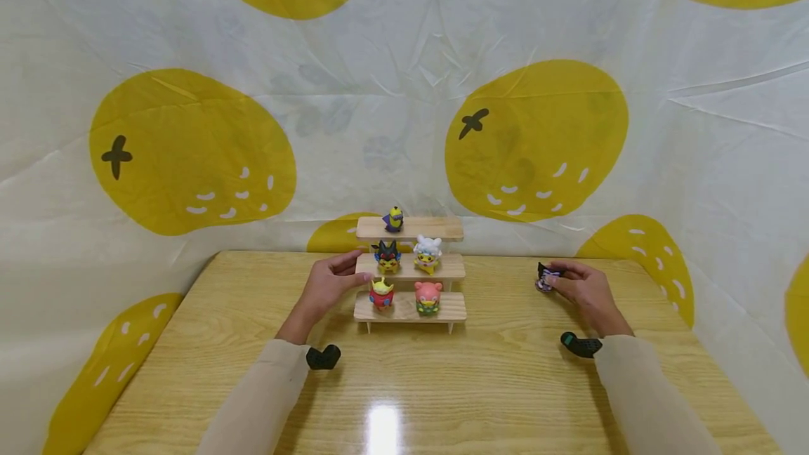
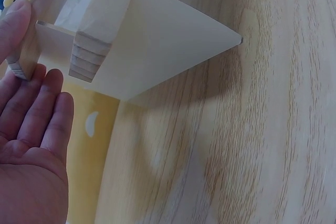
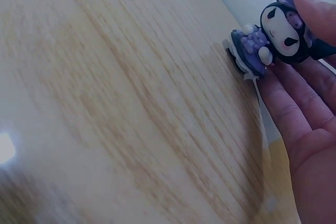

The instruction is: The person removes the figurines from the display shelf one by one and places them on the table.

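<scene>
Dark figurine (image 3: 278,36) in pinch of right hand (image 1: 588,293), tiered shelf (image 1: 404,309) (five other figurines (image 1: 428,298) aboard) in grip of left hand (image 1: 324,288).

Booth-like place: wooden table (image 1: 493,385), patterned sheeting (image 1: 392,55)

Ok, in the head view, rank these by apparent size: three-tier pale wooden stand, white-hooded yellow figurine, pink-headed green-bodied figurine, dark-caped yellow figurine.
1. Wooden stand
2. White-hooded figurine and pink-headed figurine: too alike to rank; the pink-headed one stands nearer
3. Dark-caped figurine
</scene>
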`<state>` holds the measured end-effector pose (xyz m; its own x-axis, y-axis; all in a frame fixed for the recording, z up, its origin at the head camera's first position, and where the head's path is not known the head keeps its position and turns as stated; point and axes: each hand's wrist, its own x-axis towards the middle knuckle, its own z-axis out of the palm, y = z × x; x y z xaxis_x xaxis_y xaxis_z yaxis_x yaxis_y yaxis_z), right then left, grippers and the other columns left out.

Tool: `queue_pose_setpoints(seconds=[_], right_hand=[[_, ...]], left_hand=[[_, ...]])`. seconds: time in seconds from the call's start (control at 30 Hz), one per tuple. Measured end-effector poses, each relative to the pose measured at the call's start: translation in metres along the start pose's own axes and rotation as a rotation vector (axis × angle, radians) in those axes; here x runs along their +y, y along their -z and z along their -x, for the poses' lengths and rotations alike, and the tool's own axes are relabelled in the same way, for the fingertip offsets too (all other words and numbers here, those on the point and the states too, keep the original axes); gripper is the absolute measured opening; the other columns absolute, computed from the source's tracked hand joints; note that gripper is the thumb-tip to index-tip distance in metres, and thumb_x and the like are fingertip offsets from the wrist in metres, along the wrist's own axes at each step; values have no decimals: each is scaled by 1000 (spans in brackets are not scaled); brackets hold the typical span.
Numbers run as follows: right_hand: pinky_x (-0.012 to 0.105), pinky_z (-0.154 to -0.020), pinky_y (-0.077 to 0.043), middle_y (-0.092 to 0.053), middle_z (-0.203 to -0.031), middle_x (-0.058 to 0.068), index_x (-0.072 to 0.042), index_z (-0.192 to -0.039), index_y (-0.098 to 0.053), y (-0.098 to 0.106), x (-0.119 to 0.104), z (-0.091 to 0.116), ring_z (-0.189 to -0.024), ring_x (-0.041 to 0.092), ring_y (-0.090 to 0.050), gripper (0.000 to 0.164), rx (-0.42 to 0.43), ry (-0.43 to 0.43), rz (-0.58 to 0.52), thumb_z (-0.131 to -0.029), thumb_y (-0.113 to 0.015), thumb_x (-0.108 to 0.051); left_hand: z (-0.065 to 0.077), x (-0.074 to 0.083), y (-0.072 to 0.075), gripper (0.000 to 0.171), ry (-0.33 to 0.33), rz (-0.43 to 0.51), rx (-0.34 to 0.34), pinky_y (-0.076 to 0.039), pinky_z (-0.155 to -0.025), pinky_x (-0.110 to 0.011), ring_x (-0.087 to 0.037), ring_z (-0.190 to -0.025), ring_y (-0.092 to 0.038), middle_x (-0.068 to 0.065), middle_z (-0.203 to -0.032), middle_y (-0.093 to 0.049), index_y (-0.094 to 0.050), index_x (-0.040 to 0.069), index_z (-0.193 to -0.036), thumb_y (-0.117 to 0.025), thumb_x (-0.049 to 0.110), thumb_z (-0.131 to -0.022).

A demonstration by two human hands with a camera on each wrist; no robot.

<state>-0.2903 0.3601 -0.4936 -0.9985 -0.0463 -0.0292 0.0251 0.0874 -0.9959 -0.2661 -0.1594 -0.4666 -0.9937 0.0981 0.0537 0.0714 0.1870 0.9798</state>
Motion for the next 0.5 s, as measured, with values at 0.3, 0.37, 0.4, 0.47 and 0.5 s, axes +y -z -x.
queue_pose_setpoints(seconds=[0.3,0.37,0.4,0.47,0.5], right_hand=[[10,-87,-58,-76,-108,-23,8,-142,-57,9,-4,3,-98,-8,-70,55,64,49,71,-98,-75,-20],[8,-87,-57,-77,-108,-23,10,-142,-57,10,-5,3,-98,-10,-70,56,76,71,98,-99,-74,-21],[8,-86,-57,-77,-108,-22,10,-141,-57,11,-6,3,-97,-10,-70,55,84,82,110,-99,-74,-21],[7,-86,-57,-79,-107,-20,10,-140,-59,13,-8,3,-96,-9,-71,54,96,92,108,-98,-75,-20],[6,-85,-56,-79,-106,-21,10,-139,-60,14,-9,3,-96,-9,-71,53,100,95,124,-99,-75,-21]], left_hand=[[0,0,0,65,13,0,9,-51,-114,-43,-28,-144,-55,-10,-153,-59,-62,14,-147,-86,27,-89],[1,1,0,66,16,1,9,-51,-114,-43,-28,-143,-55,-9,-153,-59,-62,14,-147,-86,28,-88],[1,1,0,66,16,0,6,-51,-114,-43,-28,-144,-55,-9,-153,-59,-61,14,-148,-86,28,-88],[1,1,0,67,16,2,2,-51,-115,-43,-28,-145,-54,-9,-154,-58,-61,14,-148,-86,28,-88],[1,1,1,67,17,2,0,-50,-115,-44,-28,-145,-53,-8,-154,-58,-60,14,-149,-86,29,-88]])
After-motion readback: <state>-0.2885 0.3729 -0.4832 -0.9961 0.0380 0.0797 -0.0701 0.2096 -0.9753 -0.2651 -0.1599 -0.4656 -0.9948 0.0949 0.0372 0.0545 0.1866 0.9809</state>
